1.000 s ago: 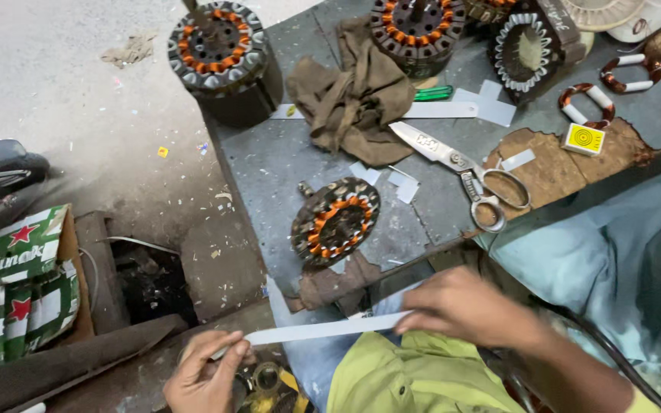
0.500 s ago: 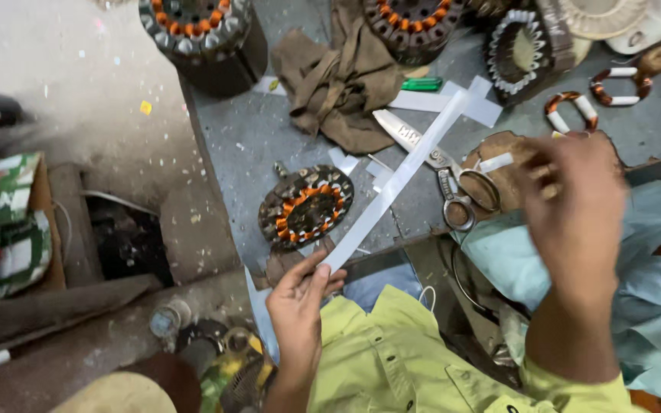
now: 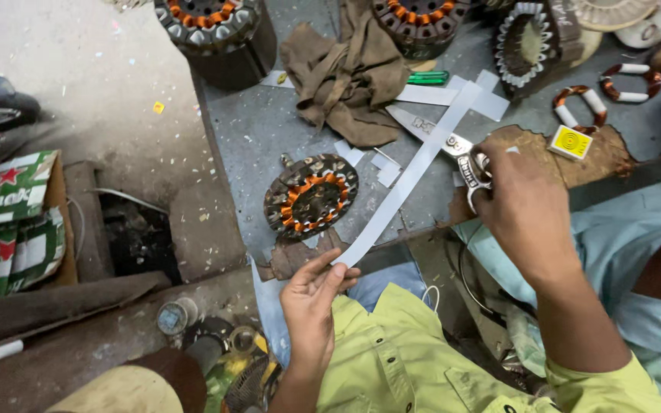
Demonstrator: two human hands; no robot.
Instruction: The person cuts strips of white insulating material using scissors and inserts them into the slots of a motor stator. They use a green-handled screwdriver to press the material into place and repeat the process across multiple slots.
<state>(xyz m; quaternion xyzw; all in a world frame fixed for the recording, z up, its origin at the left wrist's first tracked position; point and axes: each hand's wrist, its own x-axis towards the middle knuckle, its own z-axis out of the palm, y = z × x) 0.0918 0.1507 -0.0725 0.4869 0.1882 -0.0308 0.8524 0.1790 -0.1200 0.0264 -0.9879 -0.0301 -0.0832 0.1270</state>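
Paper strip (image 3: 411,172): light, limp, tears easily; left hand (image 3: 311,302) pinches its near end. Right hand (image 3: 525,203) apparently closed on scissors (image 3: 464,157) over worktop (image 3: 262,138).

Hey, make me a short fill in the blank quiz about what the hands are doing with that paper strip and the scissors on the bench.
1. The left hand pinches the lower end of a long white ____ strip.
2. The right hand rests on the handles of the ____.
3. Beside the strip lies a round stator wound with ____ coloured wire.
4. A crumpled brown ____ lies at the bench's far side.

Missing words: paper; scissors; orange; cloth
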